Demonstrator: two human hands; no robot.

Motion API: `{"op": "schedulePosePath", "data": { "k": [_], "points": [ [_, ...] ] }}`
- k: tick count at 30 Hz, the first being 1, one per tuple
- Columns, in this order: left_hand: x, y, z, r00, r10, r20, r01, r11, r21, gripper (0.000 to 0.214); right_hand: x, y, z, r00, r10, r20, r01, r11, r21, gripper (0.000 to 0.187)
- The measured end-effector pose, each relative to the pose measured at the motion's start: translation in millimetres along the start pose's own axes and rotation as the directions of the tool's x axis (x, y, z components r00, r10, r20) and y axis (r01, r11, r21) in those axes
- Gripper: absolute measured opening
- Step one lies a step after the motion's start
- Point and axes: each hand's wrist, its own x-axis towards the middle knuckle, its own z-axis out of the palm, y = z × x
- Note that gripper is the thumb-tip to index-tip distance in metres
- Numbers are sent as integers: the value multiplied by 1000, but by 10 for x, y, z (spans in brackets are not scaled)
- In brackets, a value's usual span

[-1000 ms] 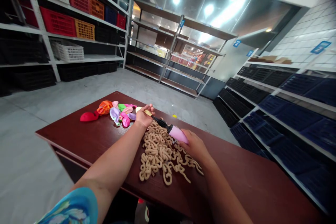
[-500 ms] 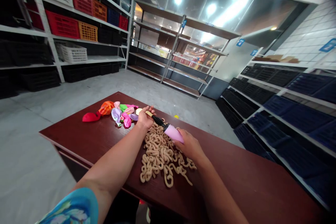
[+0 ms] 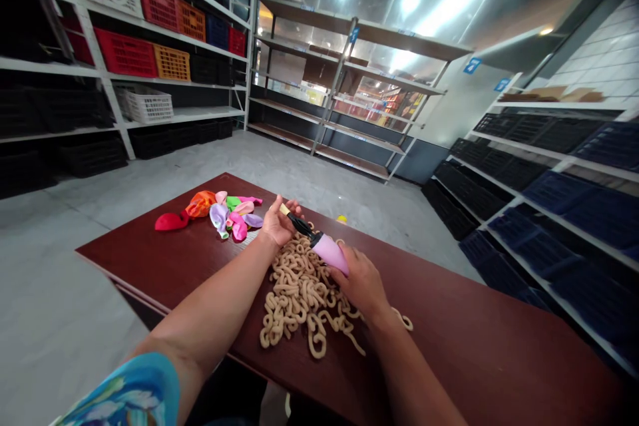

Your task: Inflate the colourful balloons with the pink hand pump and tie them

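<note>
My right hand (image 3: 360, 279) grips the pink body of a small balloon pump (image 3: 327, 250) whose black nozzle points up and left. My left hand (image 3: 278, 223) is closed round the nozzle's tip, pinching a pale yellow balloon (image 3: 285, 210) onto it. Both hands hover over a tangled heap of tan long balloons (image 3: 298, 295) lying on the dark red table (image 3: 190, 259). Just left of my left hand lies a pile of limp coloured balloons (image 3: 224, 210), with a red balloon (image 3: 168, 221) at its left end.
Metal shelving with red, orange, white and black crates (image 3: 130, 53) lines the left wall. More empty shelf racks (image 3: 349, 80) stand at the back, and racks of dark blue and black bins (image 3: 559, 200) run along the right. A small yellow object (image 3: 341, 218) lies on the grey floor beyond the table.
My hands and the pump have stayed almost in place; my left hand's fingers have tightened at the nozzle tip. The view has shifted slightly, and the tan heap shows a little lower.
</note>
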Motion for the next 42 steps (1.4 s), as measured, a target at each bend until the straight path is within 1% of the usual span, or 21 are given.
{"op": "schedulePosePath", "data": {
  "k": [3,6,10,13,19,21,23,25,27,31,33,35,37,40,42],
  "points": [
    [-16,-7,1,995,-27,92,26,1000,13,28,-5,-5,2,1000,8,5,-8,1000,-14,54],
    [-18,-7,7,992,-25,123,23,1000,17,23,-9,-15,2,1000,2,9,-2,1000,-19,53],
    [-8,-47,8,995,13,97,-18,999,48,13,-13,-48,6,1000,1,11,-1,1000,-3,52],
    [-6,-105,8,996,53,67,-59,994,88,11,-12,-70,11,1000,-1,3,1,1000,-11,52],
    [19,-149,-17,999,12,30,-15,996,88,9,-14,-69,16,1000,-2,-4,2,998,-56,53],
    [29,-140,-22,1000,-4,-7,5,996,88,14,-15,-70,20,1000,-8,-5,7,998,-66,52],
    [26,-133,-12,999,-15,-28,18,995,94,25,-16,-77,24,1000,-16,-12,15,997,-77,52],
    [6,-127,17,1000,-13,-26,15,995,102,39,-13,-89,24,1000,-22,-19,20,996,-86,52],
    [-23,-120,56,1000,2,-24,1,995,102,48,-9,-105,18,999,-30,-23,28,996,-88,52],
    [-67,-78,122,997,68,-31,-65,994,88,53,-3,-123,-22,999,-39,-30,35,993,-113,58],
    [-75,-48,142,993,115,-15,-113,989,92,52,2,-111,-41,1000,3,-22,-6,988,-157,62],
    [-79,-21,160,987,158,-6,-157,982,101,51,8,-90,-46,997,75,0,-73,977,-200,58],
    [-84,5,178,982,186,-23,-183,977,105,50,18,-68,-37,990,139,31,-129,967,-222,46],
    [-89,71,197,973,219,-72,-211,973,97,50,33,-40,-29,986,157,63,-140,966,-217,34],
    [-87,142,198,957,272,-105,-263,961,89,49,40,-12,-46,985,156,74,-137,966,-219,29]
  ]
}}
